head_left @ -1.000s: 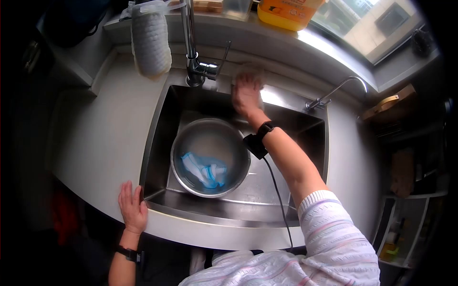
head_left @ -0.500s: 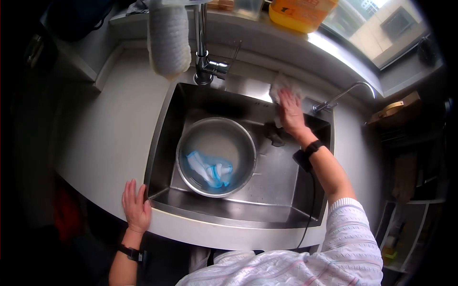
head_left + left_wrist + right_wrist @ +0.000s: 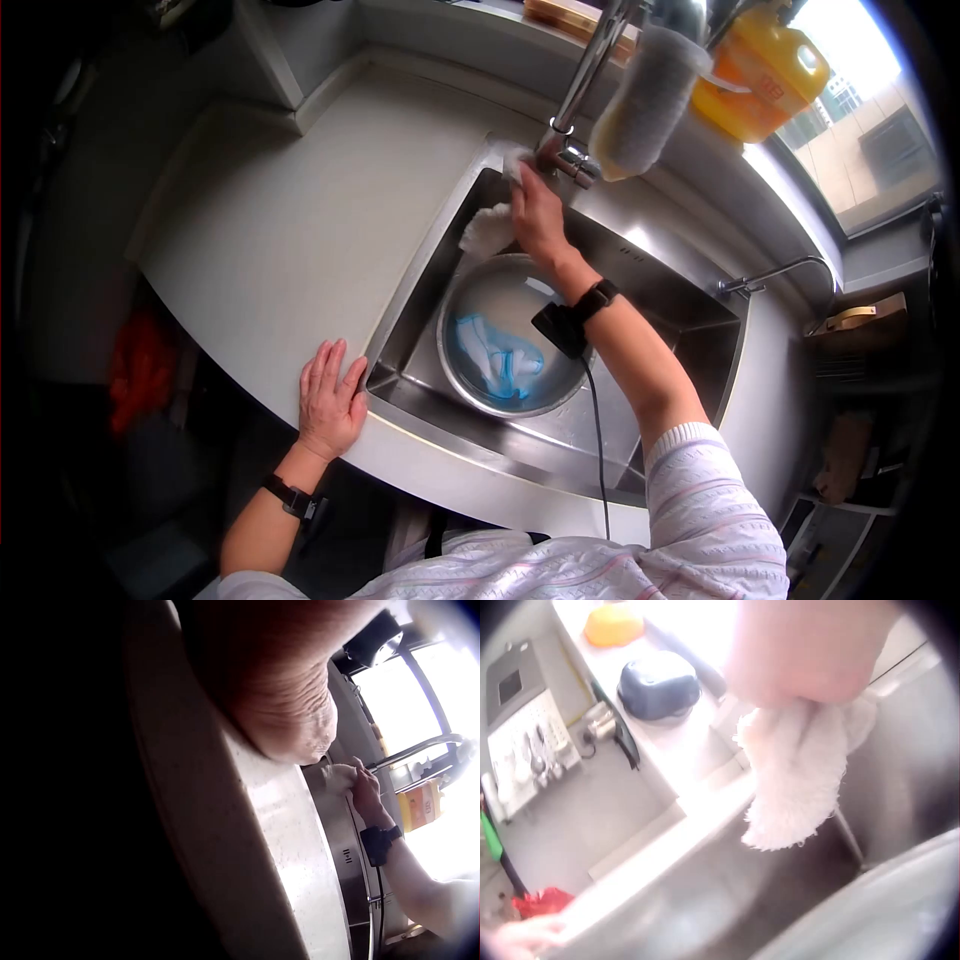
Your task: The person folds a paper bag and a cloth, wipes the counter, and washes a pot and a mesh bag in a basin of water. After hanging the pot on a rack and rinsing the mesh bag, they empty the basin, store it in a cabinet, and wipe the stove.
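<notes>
At the sink's back left corner, close to the faucet base, my right hand point(image 3: 540, 215) holds a fluffy white cloth point(image 3: 488, 231). Part of the cloth hangs over the basin wall, and another bit shows at the fingertips. From the right wrist, the cloth point(image 3: 795, 780) droops below the hand, whose fingers are mostly hidden. My left hand point(image 3: 332, 400) rests on the counter's front edge beside the sink, fingers extended. Below the right hand, a round metal basin point(image 3: 447, 365) of cloudy water stands in the sink point(image 3: 625, 425), with a blue and white cloth point(image 3: 500, 358) in it.
A tall chrome faucet point(image 3: 585, 75) rises behind the sink, with a white textured roll point(image 3: 645, 105) hanging near it. On the sill stands a yellow jug point(image 3: 755, 80). A thin curved tap point(image 3: 785, 272) is at the right. A black cable point(image 3: 598, 430) runs from the right wrist.
My right hand went right along the sink's back ledge with the white cloth, then left to the corner by the faucet. The head view has turned; my left hand stays on the counter edge.
</notes>
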The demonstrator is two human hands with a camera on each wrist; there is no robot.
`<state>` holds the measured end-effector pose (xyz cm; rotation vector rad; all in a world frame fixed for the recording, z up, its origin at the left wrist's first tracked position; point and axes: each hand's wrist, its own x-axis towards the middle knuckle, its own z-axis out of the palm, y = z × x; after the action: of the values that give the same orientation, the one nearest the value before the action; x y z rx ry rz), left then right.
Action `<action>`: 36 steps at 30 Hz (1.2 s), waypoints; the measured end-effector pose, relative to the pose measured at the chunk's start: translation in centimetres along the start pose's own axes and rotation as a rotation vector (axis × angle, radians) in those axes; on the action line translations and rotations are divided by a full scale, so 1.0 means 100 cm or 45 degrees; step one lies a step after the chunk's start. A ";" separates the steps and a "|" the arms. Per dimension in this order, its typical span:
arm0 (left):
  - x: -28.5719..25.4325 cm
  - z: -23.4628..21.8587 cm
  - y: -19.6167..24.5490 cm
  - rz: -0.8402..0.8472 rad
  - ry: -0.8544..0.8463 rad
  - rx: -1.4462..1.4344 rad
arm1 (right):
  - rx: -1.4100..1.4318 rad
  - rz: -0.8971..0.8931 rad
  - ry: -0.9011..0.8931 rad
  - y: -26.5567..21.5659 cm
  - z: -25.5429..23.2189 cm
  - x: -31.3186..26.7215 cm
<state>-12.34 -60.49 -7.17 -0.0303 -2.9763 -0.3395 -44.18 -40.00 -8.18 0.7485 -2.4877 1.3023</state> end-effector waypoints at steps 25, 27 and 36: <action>-0.009 -0.001 -0.016 0.011 0.017 -0.332 | -0.564 -0.191 -0.314 -0.023 0.074 0.002; -0.009 -0.003 -0.018 0.003 -0.001 -0.334 | -0.611 -0.107 -0.308 -0.016 0.076 0.019; -0.011 -0.001 -0.016 0.015 0.033 -0.322 | -0.473 -0.060 -0.499 -0.064 0.082 -0.047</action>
<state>-11.28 -62.02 -7.61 -0.0698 -2.8864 -0.7059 -36.60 -48.15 -10.45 1.0352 -2.8720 0.6899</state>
